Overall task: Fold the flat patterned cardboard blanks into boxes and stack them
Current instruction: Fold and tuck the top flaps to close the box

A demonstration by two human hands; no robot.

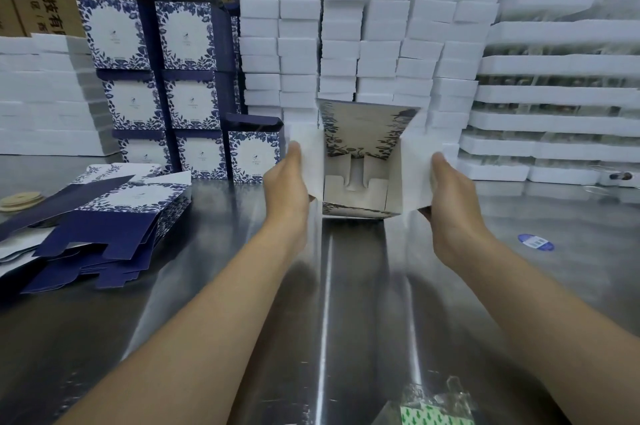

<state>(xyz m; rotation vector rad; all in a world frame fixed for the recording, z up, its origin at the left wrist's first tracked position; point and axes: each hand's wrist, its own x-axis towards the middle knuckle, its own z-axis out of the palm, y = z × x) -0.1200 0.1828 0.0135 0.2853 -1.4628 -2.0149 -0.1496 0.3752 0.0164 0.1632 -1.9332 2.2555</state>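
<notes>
A half-folded blue-and-white patterned box [360,165] stands open toward me on the steel table [346,286], its locked white bottom showing inside. My left hand [287,182] holds its left white side flap, and my right hand [450,189] holds the right flap. A pile of flat patterned blanks [93,227] lies at the left. Finished boxes [166,88] are stacked at the back left, three high, with one more [254,151] standing beside them.
White foam blocks [363,36] are piled in a wall behind the box, with more foam trays [554,95] at the right and left. A blue sticker [535,242] lies on the table at right. A plastic bag with green print [436,407] sits near me.
</notes>
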